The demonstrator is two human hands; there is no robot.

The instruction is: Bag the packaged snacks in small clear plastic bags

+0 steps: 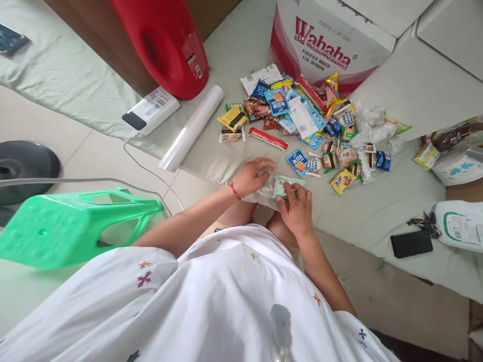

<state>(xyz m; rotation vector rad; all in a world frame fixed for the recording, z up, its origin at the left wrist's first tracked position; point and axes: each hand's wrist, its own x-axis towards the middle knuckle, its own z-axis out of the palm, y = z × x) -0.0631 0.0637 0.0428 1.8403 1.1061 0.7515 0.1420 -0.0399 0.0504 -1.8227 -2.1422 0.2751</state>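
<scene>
My left hand [252,178], with a red cord at the wrist, has its fingers curled at a crinkled clear plastic bag [267,194] near the table's front edge. A pale green snack packet [279,187] lies at the bag, and my right hand [298,210] grips it with thumb and fingers. Just beyond my hands is a small blue snack packet [297,162]. Farther back a heap of wrapped snacks [278,102] spreads over the table, with a red snack bar [268,139] at its near side.
A Wahaha carton [328,48] stands behind the snacks. To the left are a roll of clear film [192,128], a white device [151,110] and a red jug [169,45]. A green stool [49,229] is on the left; a black pouch [411,244] and white bottle [461,225] lie right.
</scene>
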